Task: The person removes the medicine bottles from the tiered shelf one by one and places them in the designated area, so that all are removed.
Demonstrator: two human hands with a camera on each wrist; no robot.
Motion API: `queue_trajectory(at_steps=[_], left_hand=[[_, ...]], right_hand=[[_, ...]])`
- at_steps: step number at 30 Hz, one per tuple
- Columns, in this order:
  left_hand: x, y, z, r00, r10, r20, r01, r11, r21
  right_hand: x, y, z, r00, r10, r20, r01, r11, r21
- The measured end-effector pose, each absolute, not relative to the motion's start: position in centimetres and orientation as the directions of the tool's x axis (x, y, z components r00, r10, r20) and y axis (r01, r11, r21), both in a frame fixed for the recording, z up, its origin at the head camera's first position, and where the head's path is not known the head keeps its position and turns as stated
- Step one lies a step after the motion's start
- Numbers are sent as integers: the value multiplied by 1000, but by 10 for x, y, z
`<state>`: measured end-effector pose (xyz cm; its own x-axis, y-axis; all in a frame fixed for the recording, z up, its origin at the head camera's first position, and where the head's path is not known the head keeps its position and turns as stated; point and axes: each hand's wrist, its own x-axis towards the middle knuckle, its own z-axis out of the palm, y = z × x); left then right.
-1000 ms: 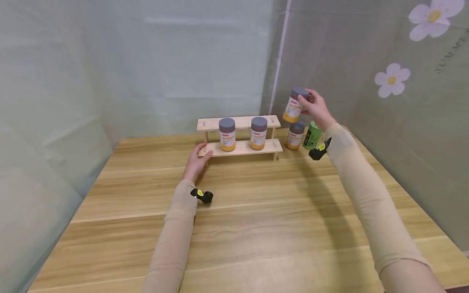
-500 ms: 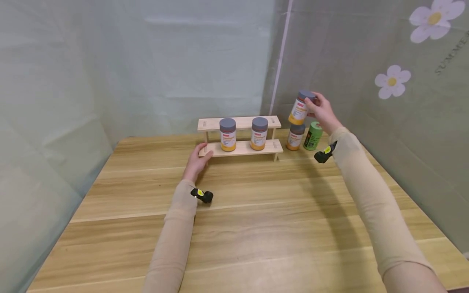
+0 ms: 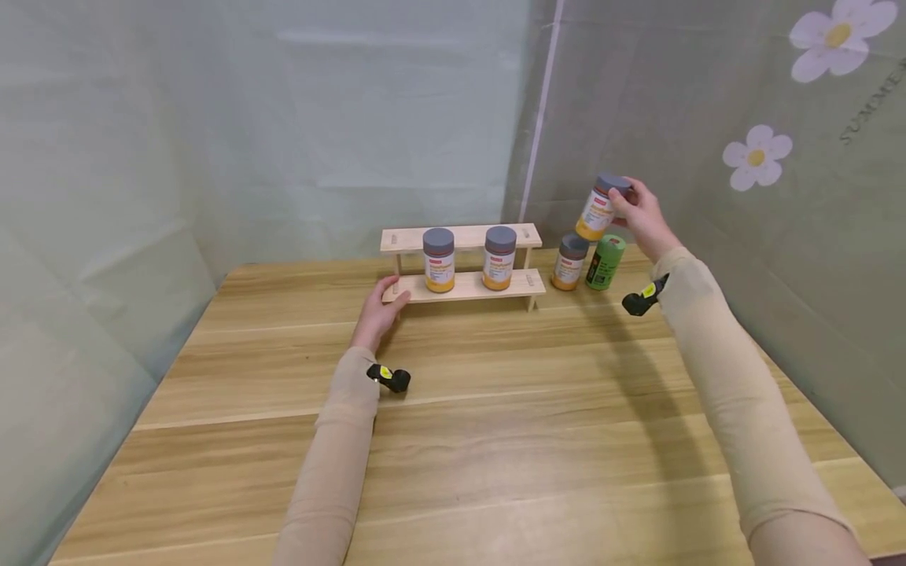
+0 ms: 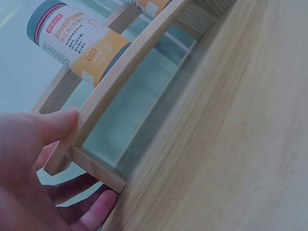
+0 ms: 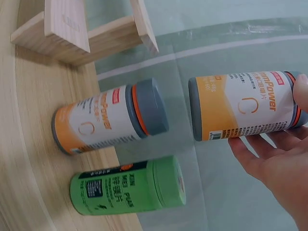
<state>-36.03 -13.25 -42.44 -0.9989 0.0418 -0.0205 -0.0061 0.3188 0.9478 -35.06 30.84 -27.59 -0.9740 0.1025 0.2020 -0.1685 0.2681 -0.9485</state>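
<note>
My right hand (image 3: 642, 214) holds a supplement bottle (image 3: 596, 211) by its grey lid, in the air above the table and slightly tilted. The label is white and orange, plain in the right wrist view. Below it a matching bottle (image 5: 108, 118) stands on the table beside a green bottle (image 5: 127, 185). At the other side, my left hand (image 3: 377, 313) grips the left end of the two-tier wooden rack (image 3: 463, 288); its thumb presses the lower shelf's edge, and other fingers reach under by the leg (image 4: 98, 169). Two more such bottles, a left one (image 3: 439, 261) and a right one (image 3: 499, 259), stand on the lower shelf.
The wood-grain table (image 3: 453, 424) spreads out in front of the rack. Behind it hangs a pale green curtain (image 3: 396, 118), with a flower-printed side (image 3: 757, 157) at the right. The two standing bottles are just right of the rack.
My right hand has carried its bottle to the right, from above the standing orange-labelled bottle to over the green one. My left hand stays at the rack.
</note>
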Motion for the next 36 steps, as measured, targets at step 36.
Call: queue_trajectory(at_steps=[36], left_hand=[[-354, -139, -419, -999, 41, -29, -14, 321, 947]], right_hand=[[-312, 377, -289, -948, 229, 219, -203, 92, -975]])
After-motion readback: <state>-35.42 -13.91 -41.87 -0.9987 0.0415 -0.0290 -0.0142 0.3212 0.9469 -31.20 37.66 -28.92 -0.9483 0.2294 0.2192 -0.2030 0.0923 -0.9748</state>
